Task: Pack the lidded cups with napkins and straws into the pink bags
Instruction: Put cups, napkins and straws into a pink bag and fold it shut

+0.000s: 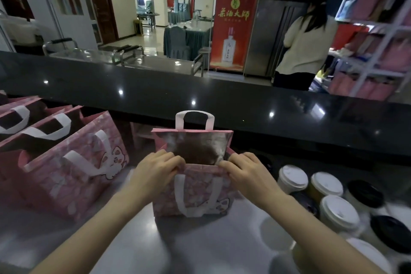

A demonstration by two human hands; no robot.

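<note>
A pink bag [195, 196] with white handles and a silver lining stands upright on the steel worktop in front of me. My left hand [155, 171] pinches the left part of its near top edge. My right hand [246, 173] pinches the right part of the same edge, and the mouth is held wide. The inside looks dark, and I cannot tell what lies in it. Several lidded cups [338, 213], some with white lids and some with black lids, stand close together at the right. No napkins or straws show.
Several more pink bags [73, 169] stand in a row at the left. A raised black counter [200, 98] runs across behind the worktop. Beyond it a person [307, 40] stands by a shelf rack [378, 35] holding pink items.
</note>
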